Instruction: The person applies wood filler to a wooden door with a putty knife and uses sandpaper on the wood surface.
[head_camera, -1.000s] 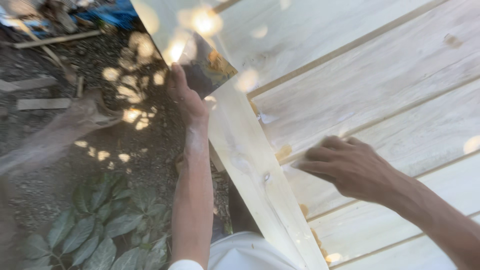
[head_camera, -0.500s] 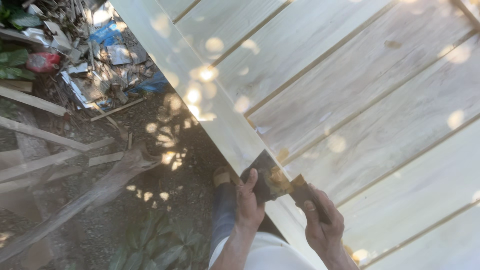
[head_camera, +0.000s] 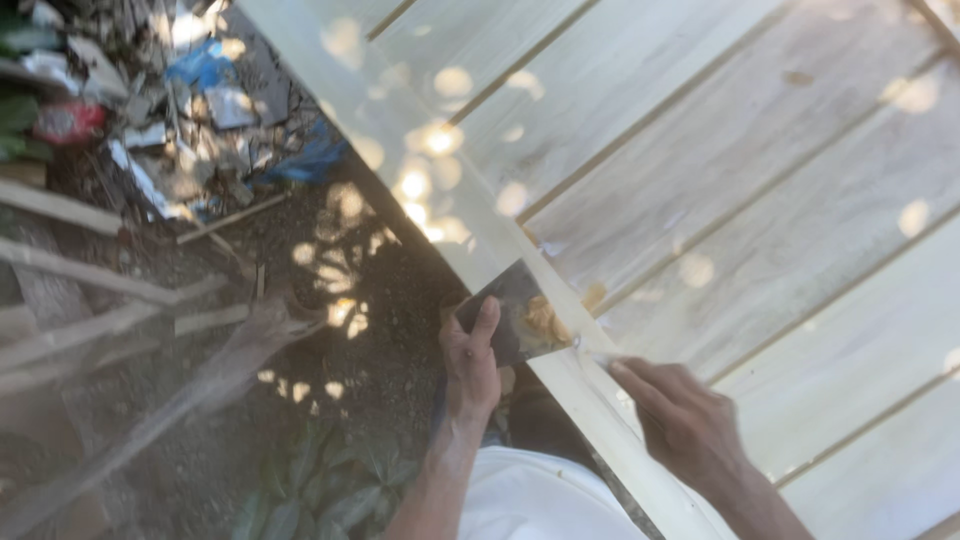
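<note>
My left hand (head_camera: 470, 360) holds a dark flat scraper blade (head_camera: 510, 305) carrying a lump of tan filler (head_camera: 545, 320). The blade rests against the pale wooden edge board (head_camera: 420, 150) of a plank panel. My right hand (head_camera: 675, 415) lies on the same edge board just below the blade, fingers pressed to the wood, nothing visible in it. A smear of tan filler (head_camera: 593, 296) sits on the plank beside the blade. My white shirt (head_camera: 530, 500) shows at the bottom.
Pale planks (head_camera: 760, 180) with narrow gaps fill the right side. Left of the edge board lies dark soil (head_camera: 390, 330), scrap wooden strips (head_camera: 90, 300), litter and blue plastic (head_camera: 200, 70), and green leaves (head_camera: 310, 490). Sun spots dapple everything.
My left hand came down from high on the board and now holds the scraper against the edge. My right hand has shifted onto the edge board below it. The view moved slightly.
</note>
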